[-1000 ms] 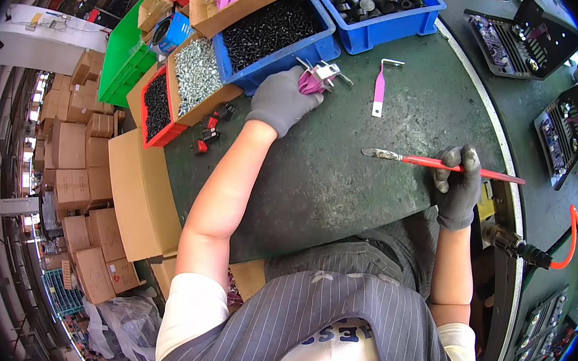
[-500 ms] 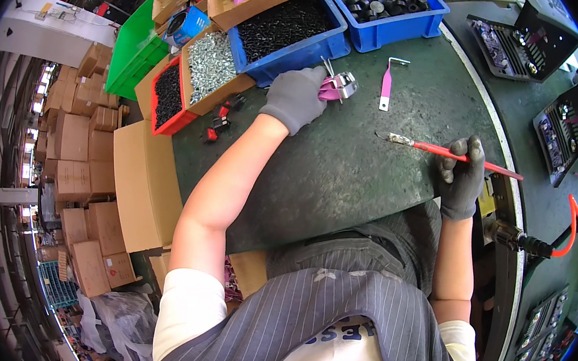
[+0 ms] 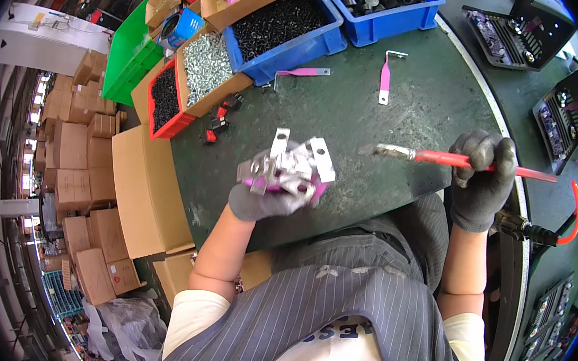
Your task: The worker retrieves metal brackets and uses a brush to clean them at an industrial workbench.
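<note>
My left hand (image 3: pixel 259 204), in a grey glove, is near the table's middle. It grips a metal part assembly (image 3: pixel 294 166) with silvery flat plates, holes and pink pieces underneath; slight blur hides its detail. On the right, my gloved right hand (image 3: pixel 479 188) is closed round a red-handled paintbrush (image 3: pixel 441 157), held level, its bristles pointing left toward the assembly but apart from it. Two pink flat strips with bent rod ends lie on the table: one strip (image 3: pixel 306 72) beside the blue bin, another strip (image 3: pixel 384 85) farther right.
Along the far edge stand a blue bin of small black parts (image 3: pixel 330 40), a blue bin of black caps (image 3: pixel 394 29), a carton of silver screws (image 3: pixel 237 83) and a red bin (image 3: pixel 184 123). Black-and-red pieces (image 3: pixel 221 120) lie nearby. Black cases (image 3: pixel 544 62) stand at right.
My left hand has drawn back toward me from the blue bin, carrying the metal assembly. A pink strip now shows beside that bin. My right hand has shifted slightly right with the paintbrush.
</note>
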A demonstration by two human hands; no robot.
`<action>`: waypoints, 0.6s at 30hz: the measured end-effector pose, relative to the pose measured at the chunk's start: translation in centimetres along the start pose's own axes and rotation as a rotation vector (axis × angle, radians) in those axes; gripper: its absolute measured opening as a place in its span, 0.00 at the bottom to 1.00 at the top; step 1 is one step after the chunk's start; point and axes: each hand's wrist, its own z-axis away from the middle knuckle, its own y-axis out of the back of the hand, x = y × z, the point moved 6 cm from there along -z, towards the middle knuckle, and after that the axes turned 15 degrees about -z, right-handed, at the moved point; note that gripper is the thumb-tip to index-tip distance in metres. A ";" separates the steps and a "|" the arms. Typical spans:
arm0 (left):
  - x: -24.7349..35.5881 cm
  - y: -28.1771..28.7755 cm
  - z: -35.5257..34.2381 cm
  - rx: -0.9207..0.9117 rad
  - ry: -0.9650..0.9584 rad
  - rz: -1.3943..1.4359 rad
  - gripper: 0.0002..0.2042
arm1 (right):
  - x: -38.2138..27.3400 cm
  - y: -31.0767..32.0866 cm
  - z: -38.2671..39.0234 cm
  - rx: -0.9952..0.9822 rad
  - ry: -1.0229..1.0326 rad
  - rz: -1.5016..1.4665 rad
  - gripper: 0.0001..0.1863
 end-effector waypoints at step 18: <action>-0.4 1.0 3.3 -0.097 0.048 0.526 0.15 | -0.8 -7.7 0.0 -0.446 0.131 0.394 0.26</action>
